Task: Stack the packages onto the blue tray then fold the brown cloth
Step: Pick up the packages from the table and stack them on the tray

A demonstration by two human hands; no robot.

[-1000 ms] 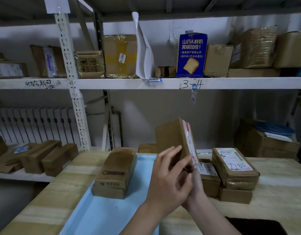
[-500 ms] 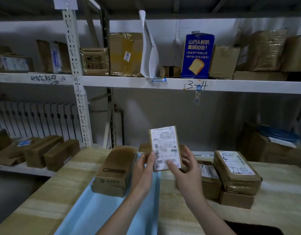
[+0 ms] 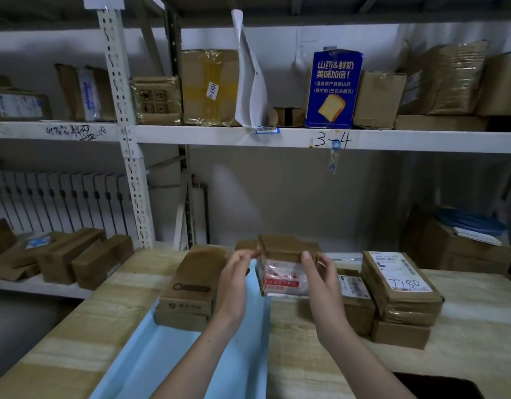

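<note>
Both hands hold a small brown package (image 3: 283,269) with a red and white label above the right edge of the blue tray (image 3: 167,355). My left hand (image 3: 237,280) grips its left side and my right hand (image 3: 320,280) grips its right side. One brown box (image 3: 190,286) lies on the tray's far end, just left of my left hand. To the right on the wooden table, a labelled package marked 7780 (image 3: 398,283) sits on top of another box, with a smaller labelled package (image 3: 355,295) beside it. No brown cloth can be made out.
A white metal shelf (image 3: 277,136) crosses above, loaded with cartons and a blue bread box (image 3: 332,87). Flat brown boxes (image 3: 75,257) lie on a lower shelf at left. A large carton (image 3: 450,243) stands at back right. A dark object (image 3: 438,384) sits at the table's near right edge.
The package has been turned from upright with its white label facing me to tilted with the red and white side facing me, and lowered toward the tray between both hands.
</note>
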